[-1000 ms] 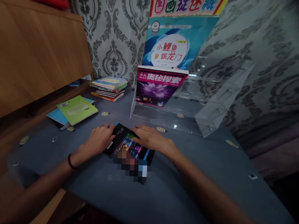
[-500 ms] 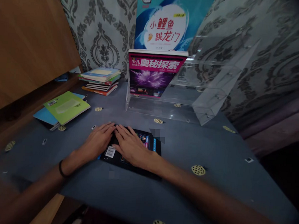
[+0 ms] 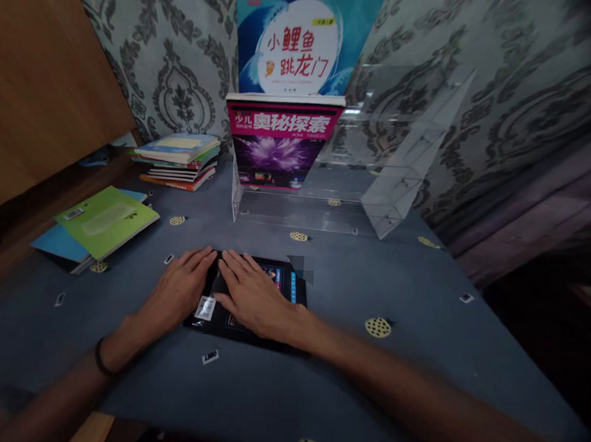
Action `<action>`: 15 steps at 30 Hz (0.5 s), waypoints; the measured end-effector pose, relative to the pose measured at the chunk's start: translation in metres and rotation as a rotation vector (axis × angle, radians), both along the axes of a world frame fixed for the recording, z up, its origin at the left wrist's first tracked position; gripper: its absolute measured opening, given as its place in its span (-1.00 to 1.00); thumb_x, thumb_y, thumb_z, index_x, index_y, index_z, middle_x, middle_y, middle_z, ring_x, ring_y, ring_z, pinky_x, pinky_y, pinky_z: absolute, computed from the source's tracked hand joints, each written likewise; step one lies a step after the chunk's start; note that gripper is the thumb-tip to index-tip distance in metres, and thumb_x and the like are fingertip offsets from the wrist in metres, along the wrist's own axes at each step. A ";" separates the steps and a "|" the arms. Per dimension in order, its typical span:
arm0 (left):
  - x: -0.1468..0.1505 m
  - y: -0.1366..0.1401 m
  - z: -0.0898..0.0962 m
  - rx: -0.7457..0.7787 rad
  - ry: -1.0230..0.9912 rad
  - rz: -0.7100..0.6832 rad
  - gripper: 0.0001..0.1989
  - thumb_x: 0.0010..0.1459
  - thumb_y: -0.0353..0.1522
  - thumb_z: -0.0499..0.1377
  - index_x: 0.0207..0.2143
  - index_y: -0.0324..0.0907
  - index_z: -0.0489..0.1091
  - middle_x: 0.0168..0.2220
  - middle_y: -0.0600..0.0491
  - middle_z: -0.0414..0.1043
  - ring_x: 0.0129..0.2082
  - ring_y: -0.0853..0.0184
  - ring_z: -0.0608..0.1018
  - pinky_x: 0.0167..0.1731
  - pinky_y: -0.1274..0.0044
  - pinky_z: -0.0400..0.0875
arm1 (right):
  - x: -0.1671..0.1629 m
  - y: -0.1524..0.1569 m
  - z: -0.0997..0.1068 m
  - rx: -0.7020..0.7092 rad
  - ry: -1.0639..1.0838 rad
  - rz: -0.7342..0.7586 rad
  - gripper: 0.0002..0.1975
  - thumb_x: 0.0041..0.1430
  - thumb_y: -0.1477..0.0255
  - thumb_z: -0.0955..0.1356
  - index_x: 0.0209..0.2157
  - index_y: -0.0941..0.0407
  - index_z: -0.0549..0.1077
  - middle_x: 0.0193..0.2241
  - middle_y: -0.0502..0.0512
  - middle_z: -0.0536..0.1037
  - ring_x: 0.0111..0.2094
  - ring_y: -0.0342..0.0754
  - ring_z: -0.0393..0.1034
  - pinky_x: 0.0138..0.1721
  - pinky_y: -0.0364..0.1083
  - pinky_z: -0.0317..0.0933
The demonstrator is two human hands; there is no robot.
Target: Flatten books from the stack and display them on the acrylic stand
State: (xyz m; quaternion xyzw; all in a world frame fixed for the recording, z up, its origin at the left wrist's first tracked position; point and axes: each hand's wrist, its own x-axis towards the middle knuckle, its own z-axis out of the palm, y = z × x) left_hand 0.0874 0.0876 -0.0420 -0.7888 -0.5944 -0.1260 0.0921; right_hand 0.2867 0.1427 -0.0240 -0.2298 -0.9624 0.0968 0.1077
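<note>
A black book (image 3: 294,314) with a white barcode label lies flat on the blue tablecloth in front of me. My right hand (image 3: 255,295) rests palm down across its cover, fingers stretched toward the upper left corner. Along the book's left edge lies my left hand (image 3: 184,287), its fingers extended and their tips at that same corner. A dark band circles the left wrist. Parts of the cover are hidden under the hands.
Behind the book stands a clear acrylic rack (image 3: 403,167) holding a purple-and-black book (image 3: 279,153) and a teal book (image 3: 352,24). To the left are a green book (image 3: 110,223) over a blue one (image 3: 61,243), and a stack of books (image 3: 174,157). A wooden panel (image 3: 48,86) borders the left.
The camera view has turned slightly, so most of the scene sits further left. Both hands stay on the black book, with a little more space between their fingers.
</note>
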 end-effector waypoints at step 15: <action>-0.010 0.015 -0.026 -0.040 0.258 0.047 -0.38 0.12 -0.61 -0.07 0.19 -0.19 0.42 0.22 -0.13 0.43 0.22 0.10 0.48 0.03 0.25 0.55 | 0.071 -0.007 0.001 -0.167 0.029 -0.234 -0.32 0.44 0.13 0.24 0.36 0.33 0.19 0.40 0.37 0.09 0.43 0.18 -0.06 0.41 0.19 -0.06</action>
